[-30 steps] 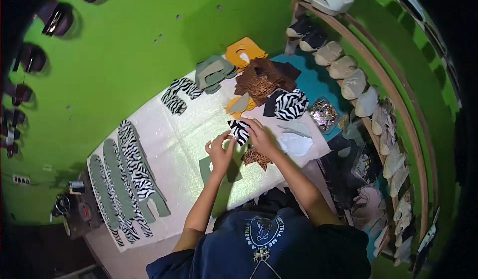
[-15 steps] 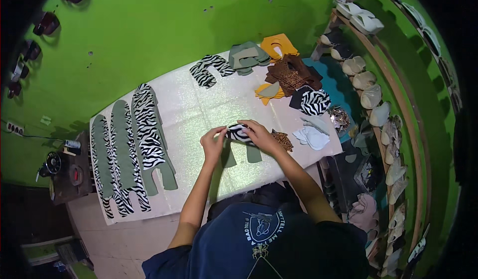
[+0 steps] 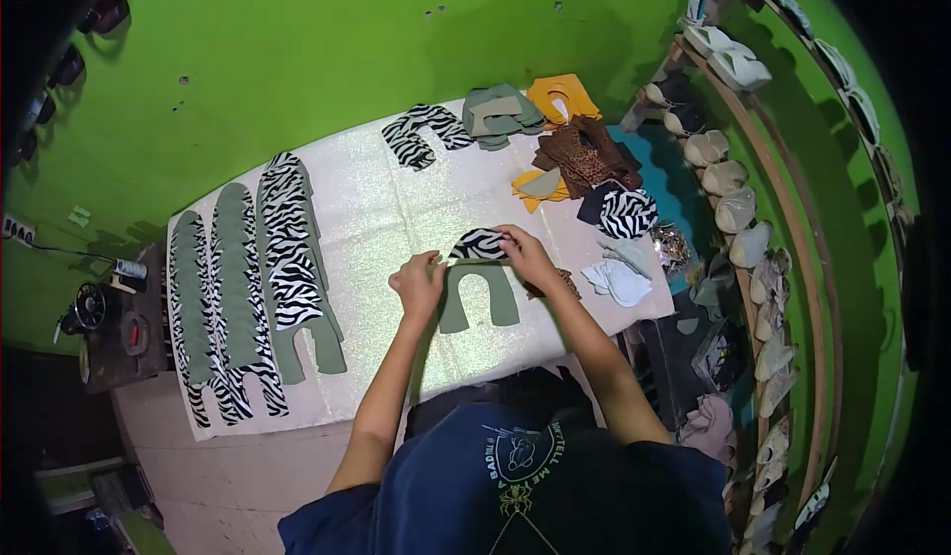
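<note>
Between my hands is a curved zebra-print fabric piece [image 3: 479, 245], black and white. My left hand [image 3: 420, 283] is closed, its fingertips pinching the piece's left corner. At the right end, my right hand [image 3: 525, 257] grips the same piece between thumb and fingers. Below it, a U-shaped green piece [image 3: 504, 301] lies on the table with its two legs toward me; the zebra piece covers or hangs over its top edge. Whether the two touch, I cannot tell. A leopard-print scrap [image 3: 567, 283] lies partly hidden beneath my right wrist.
Overlapping rows of green and zebra-print pieces [image 3: 293, 258] cover the table's left side. Another zebra U-piece [image 3: 426, 137], a green stack [image 3: 500, 114], yellow pieces [image 3: 563, 97] and brown leopard-print pieces [image 3: 584, 154] lie along the back. White pieces [image 3: 620, 280] sit at right, near a shoe rack [image 3: 753, 119].
The zebra piece now shows a wider arched face between my hands, and more of the green U-shape is visible below it. The whole view has shifted slightly.
</note>
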